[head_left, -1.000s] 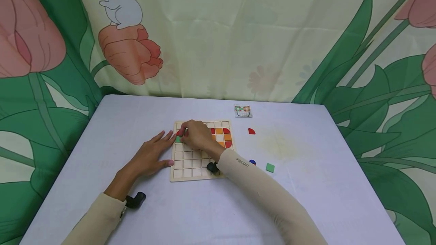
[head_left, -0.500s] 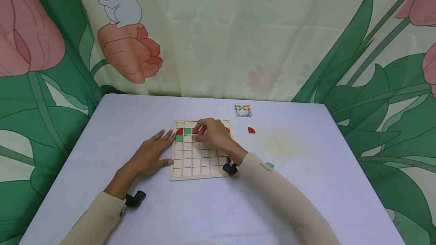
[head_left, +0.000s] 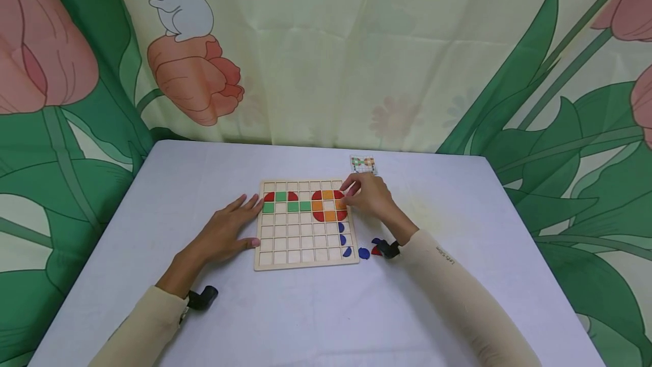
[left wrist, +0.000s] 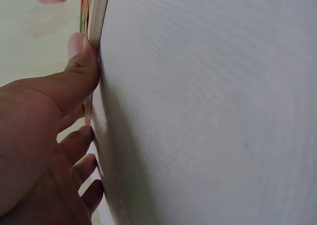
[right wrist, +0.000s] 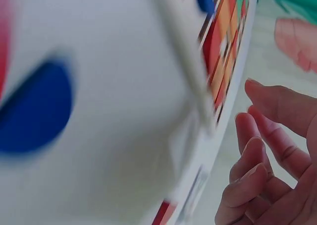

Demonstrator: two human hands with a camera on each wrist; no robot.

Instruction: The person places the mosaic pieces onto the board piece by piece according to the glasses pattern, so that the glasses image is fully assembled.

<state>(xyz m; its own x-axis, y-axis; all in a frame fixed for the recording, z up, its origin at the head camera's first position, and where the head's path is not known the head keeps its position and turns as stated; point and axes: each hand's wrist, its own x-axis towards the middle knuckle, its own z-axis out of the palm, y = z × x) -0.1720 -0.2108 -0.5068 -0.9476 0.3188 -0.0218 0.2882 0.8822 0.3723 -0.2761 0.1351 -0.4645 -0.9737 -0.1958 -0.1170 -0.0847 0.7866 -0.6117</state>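
A wooden grid board [head_left: 285, 247] lies on the white table. Its upper rows hold green squares [head_left: 281, 196], red quarter-round tiles [head_left: 268, 197] and orange squares [head_left: 327, 216]; a few blue half-round tiles [head_left: 342, 239] sit down the right column. My left hand [head_left: 228, 234] rests at the board's left edge, fingers spread and thumb against the side, as the left wrist view also shows. My right hand [head_left: 374, 197] hovers by the upper right corner. In the right wrist view its thumb and fingers [right wrist: 260, 150] are apart, with nothing seen between them.
A small pattern card [head_left: 363, 164] lies behind the board, partly covered by the right hand. Loose blue tiles [head_left: 364, 253] and a red tile [head_left: 376, 251] lie right of the board, near the right wrist's black camera [head_left: 390, 249]. A patterned curtain [head_left: 326, 72] hangs behind the table.
My right hand has swept rightward from the board's upper left to its right edge, uncovering the red, green and orange tiles. My left hand has stayed put.
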